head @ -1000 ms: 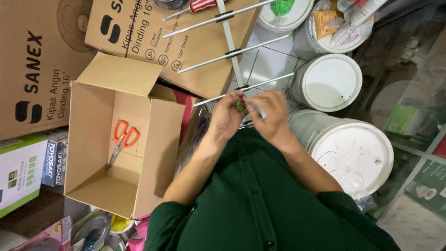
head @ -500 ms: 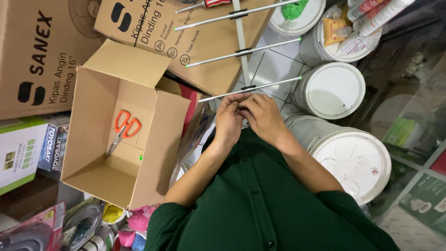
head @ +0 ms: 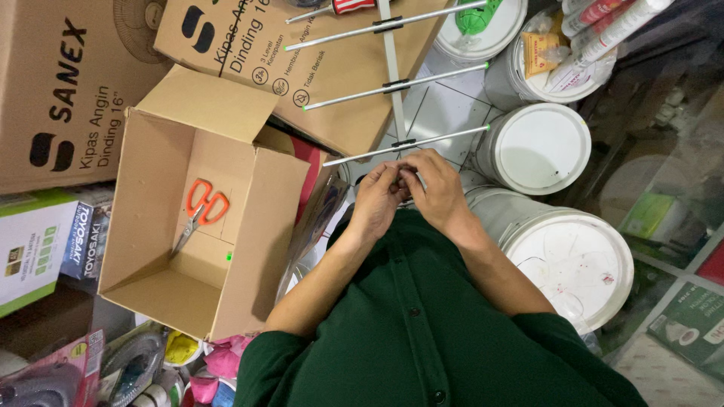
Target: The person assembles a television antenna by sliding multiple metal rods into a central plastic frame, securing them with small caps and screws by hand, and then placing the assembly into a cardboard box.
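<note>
My left hand (head: pixel 377 197) and my right hand (head: pixel 439 188) meet fingertip to fingertip in front of my green shirt. Together they pinch something small at the near end of a metal antenna (head: pixel 392 75), which is a central boom with thin cross rods. The piece between my fingers is hidden. The nearest cross rod (head: pixel 407 143) runs just above my knuckles. The antenna lies across a flat carton (head: pixel 302 68) and the tiled floor.
An open cardboard box (head: pixel 279 226) at my left holds orange-handled scissors (head: pixel 200 211). White lidded buckets (head: pixel 539 147) (head: pixel 573 264) stand at my right. A big carton (head: pixel 60 90) is at far left. A screwdriver (head: pixel 347 6) lies at the top, and clutter sits at lower left.
My fingers have drawn closer together and now cover the small dark piece that showed a second ago. The view has shifted slightly; the hands stay at the antenna's near end.
</note>
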